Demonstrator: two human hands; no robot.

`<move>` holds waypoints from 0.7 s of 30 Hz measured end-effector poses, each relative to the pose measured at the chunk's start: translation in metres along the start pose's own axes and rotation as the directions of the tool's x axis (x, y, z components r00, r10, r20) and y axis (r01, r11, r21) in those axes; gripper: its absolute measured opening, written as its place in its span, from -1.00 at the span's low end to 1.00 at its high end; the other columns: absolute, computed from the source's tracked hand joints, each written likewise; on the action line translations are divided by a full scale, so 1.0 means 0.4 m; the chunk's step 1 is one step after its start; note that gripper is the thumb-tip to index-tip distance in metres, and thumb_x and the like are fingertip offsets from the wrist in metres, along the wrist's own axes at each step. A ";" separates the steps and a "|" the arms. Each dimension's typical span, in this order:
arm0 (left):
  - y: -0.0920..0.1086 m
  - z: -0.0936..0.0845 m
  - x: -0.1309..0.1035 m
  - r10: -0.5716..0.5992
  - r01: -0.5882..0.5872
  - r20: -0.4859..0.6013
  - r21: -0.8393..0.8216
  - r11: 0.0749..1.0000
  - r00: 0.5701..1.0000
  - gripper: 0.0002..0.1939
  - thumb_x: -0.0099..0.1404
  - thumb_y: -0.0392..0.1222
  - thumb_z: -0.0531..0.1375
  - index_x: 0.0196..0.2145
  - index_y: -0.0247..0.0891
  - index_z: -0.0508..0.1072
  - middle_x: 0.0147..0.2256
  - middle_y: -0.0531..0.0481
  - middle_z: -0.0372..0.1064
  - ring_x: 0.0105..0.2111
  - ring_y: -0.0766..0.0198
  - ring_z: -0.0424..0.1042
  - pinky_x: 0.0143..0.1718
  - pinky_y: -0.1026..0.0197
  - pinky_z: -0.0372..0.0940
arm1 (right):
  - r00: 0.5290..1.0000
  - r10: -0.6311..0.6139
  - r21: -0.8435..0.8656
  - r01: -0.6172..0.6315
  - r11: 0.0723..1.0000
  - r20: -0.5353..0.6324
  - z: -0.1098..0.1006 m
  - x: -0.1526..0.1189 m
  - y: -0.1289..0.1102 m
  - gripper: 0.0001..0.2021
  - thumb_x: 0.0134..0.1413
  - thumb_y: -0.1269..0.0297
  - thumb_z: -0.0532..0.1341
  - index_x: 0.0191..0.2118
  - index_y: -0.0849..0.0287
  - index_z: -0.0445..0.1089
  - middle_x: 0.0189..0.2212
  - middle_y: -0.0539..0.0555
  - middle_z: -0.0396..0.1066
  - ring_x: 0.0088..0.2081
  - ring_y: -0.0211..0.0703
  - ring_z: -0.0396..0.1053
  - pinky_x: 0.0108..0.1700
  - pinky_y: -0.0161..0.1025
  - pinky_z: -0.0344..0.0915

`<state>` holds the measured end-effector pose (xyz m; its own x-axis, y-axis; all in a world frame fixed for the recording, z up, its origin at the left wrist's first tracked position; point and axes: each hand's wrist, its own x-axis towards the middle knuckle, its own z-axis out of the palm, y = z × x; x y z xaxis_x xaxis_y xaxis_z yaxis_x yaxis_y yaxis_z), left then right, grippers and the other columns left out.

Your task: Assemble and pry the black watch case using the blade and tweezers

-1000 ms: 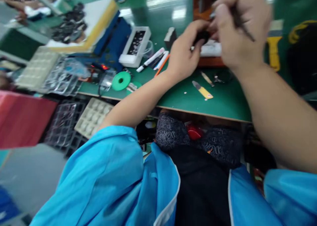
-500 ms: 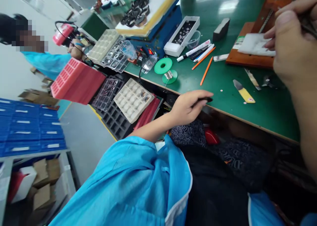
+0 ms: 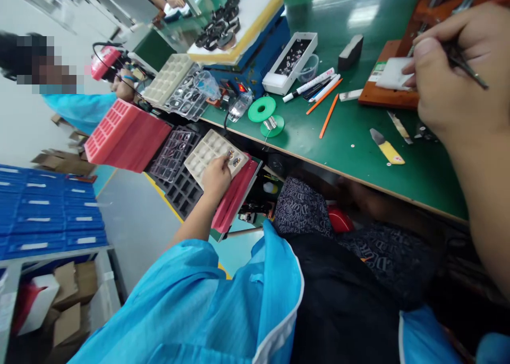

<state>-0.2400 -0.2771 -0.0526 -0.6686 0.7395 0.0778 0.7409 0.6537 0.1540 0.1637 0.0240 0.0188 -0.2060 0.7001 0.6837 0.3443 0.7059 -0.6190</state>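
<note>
My left hand [image 3: 217, 177] reaches over the cream compartment tray [image 3: 202, 151]. Its fingers are drawn together at small metal parts [image 3: 236, 161] near the tray's right end; what they pinch, if anything, is too small to name. On the right, my right hand [image 3: 458, 66] is closed around thin metal tweezers [image 3: 470, 72], above the brown wooden base of a fixture [image 3: 368, 95]. A white pad [image 3: 392, 74] lies on that base, just left of my right fingertips. A yellow-handled blade [image 3: 387, 147] rests on the green table below.
A white box of small parts [image 3: 290, 61], pens [image 3: 311, 84], orange sticks [image 3: 329, 116] and a green solder spool [image 3: 262, 109] lie on the table [image 3: 358, 178]. Red trays [image 3: 127, 135] stand left. Another person's blue sleeve [image 3: 79, 109] shows at the far left.
My left hand has moved left from the table's edge to the cream tray, and the dark item seen at its fingers is no longer visible. My right hand has shifted slightly left, showing the tweezers more clearly.
</note>
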 end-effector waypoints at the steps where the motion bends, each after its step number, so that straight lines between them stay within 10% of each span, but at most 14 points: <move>1: -0.027 0.006 -0.004 -0.033 0.032 0.015 0.046 0.998 0.999 -0.46 0.49 -0.24 -0.03 0.25 -0.46 0.53 0.21 -0.40 0.49 0.22 -0.15 0.46 0.32 -0.13 0.31 | 0.998 -0.053 0.017 0.053 0.998 -0.030 0.001 0.002 0.004 -0.83 0.39 0.57 0.33 -0.10 0.21 0.67 -0.24 0.18 0.64 -0.24 -0.19 0.61 -0.20 -0.29 0.46; 6: -0.097 0.044 -0.040 -0.070 0.057 0.071 0.171 0.984 0.995 -0.44 0.50 -0.07 0.02 0.18 -0.50 0.58 0.10 -0.47 0.50 0.16 -0.25 0.45 0.28 -0.17 0.31 | 0.997 -0.083 0.033 0.083 0.996 -0.003 0.000 0.000 0.007 -0.84 0.38 0.57 0.34 -0.11 0.21 0.66 -0.24 0.17 0.62 -0.22 -0.16 0.59 -0.15 -0.26 0.44; 11: -0.066 0.029 -0.009 -0.021 0.020 0.007 0.149 0.989 1.000 -0.46 0.49 -0.07 0.04 0.17 -0.52 0.55 0.17 -0.48 0.46 0.23 -0.25 0.41 0.35 -0.16 0.26 | 0.999 -0.017 0.012 0.017 1.000 0.034 0.007 0.001 0.015 -0.82 0.33 0.58 0.40 -0.16 0.11 0.63 -0.27 0.10 0.63 -0.29 -0.24 0.56 -0.17 -0.30 0.41; 17: 0.051 -0.094 0.134 0.134 -0.124 -0.193 0.060 0.990 0.972 -0.52 0.51 -0.13 0.05 0.19 -0.46 0.52 0.19 -0.36 0.48 0.28 -0.09 0.41 0.41 -0.08 0.21 | 0.939 -0.120 -0.052 0.144 0.988 0.323 0.020 0.000 0.040 -0.74 0.25 0.51 0.44 -0.01 0.06 0.64 -0.15 0.10 0.65 -0.21 -0.10 0.56 -0.14 -0.17 0.40; 21: 0.173 -0.224 0.246 0.276 -0.304 -0.385 -0.012 0.953 0.881 -0.62 0.52 -0.09 0.13 0.13 -0.28 0.57 0.17 -0.22 0.50 0.22 -0.05 0.43 0.38 -0.08 0.23 | 0.857 -0.073 -0.118 0.154 0.981 0.510 0.032 -0.010 0.052 -0.77 0.36 0.41 0.33 0.04 0.08 0.65 -0.10 0.13 0.65 -0.14 0.11 0.58 -0.16 -0.05 0.43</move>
<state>-0.2601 -0.1734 0.0540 -0.4087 0.7701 0.4898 0.9082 0.3964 0.1346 0.1599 0.0375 -0.0018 -0.6689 0.6032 0.4345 0.4137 0.7877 -0.4565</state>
